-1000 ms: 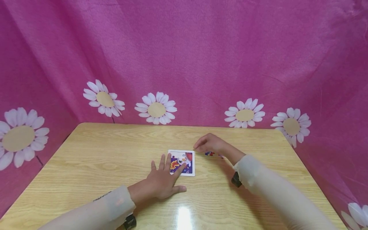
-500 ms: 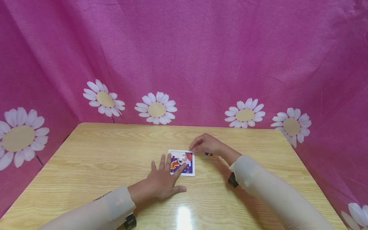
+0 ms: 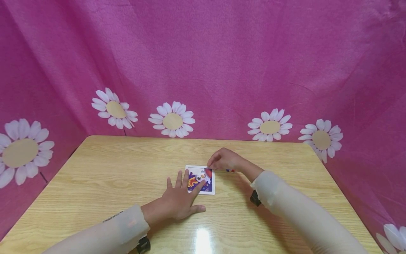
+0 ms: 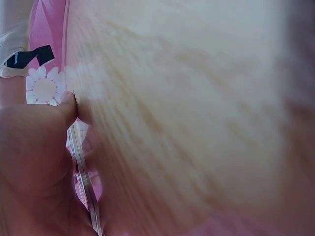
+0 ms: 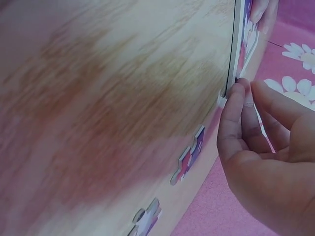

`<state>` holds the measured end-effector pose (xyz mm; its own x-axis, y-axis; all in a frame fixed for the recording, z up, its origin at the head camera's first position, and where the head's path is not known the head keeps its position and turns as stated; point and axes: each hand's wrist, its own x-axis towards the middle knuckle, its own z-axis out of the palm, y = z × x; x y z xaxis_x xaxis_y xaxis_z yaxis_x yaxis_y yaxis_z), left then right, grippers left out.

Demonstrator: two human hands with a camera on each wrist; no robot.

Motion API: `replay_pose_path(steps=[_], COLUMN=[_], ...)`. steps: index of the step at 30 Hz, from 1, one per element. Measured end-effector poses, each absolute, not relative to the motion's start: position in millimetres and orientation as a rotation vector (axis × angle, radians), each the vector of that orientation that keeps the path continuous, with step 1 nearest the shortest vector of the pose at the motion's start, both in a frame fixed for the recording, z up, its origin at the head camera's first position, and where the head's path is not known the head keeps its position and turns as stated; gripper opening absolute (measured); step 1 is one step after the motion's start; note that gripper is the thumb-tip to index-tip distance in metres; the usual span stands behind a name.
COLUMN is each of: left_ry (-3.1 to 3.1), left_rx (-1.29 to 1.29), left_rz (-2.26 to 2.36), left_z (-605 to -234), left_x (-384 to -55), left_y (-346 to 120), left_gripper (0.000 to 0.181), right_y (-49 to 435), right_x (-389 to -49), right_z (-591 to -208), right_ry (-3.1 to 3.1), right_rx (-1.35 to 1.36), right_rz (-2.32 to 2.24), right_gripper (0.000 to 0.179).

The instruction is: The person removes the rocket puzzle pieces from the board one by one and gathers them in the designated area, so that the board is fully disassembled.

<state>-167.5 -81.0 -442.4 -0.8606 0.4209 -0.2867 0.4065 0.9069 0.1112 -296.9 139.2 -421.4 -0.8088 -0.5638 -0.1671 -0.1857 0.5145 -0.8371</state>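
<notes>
A small square jigsaw puzzle with a white frame [image 3: 213, 188] lies on the table. Its picture has a rocket with flames and a red nose on purple; the upper left area looks white. My left hand [image 3: 178, 200] rests flat with fingers spread, the fingertips on the puzzle's left and lower part. At the upper right corner, my right hand [image 3: 226, 159] has thumb and fingertips pinched together. In the right wrist view those fingertips [image 5: 237, 91] meet right at the frame's corner, around a puzzle piece that they mostly hide.
Loose puzzle pieces lie right of the frame: a red and blue one [image 5: 188, 156] and a pale one [image 5: 146, 220]. The right forearm passes over that side. Behind the wooden table [image 3: 136, 151] hangs a pink curtain [image 3: 209, 70] with white daisies.
My right hand has moved left from beside the frame to its upper right corner, slowing over the last half second. The left hand and the frame have stayed put.
</notes>
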Motion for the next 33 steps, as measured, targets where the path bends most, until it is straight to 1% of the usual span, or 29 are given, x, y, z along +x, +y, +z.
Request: replay_pose_path(steps=[19,33], left_ry=[2.761,2.75], left_rx=[0.618,0.567], left_rz=[0.077,0.147], left_z=[-441,-438], left_x=[-168,-178], left_y=[-81,-76], left_gripper=[0.087,0.096], right_y=[134,132], right_x=[-298,-296], right_z=[-422,-421], right_ry=[2.291,2.342], right_rx=[-0.533,-0.518], right_rz=[-1.231,-1.202], right_gripper=[0.016,0.015])
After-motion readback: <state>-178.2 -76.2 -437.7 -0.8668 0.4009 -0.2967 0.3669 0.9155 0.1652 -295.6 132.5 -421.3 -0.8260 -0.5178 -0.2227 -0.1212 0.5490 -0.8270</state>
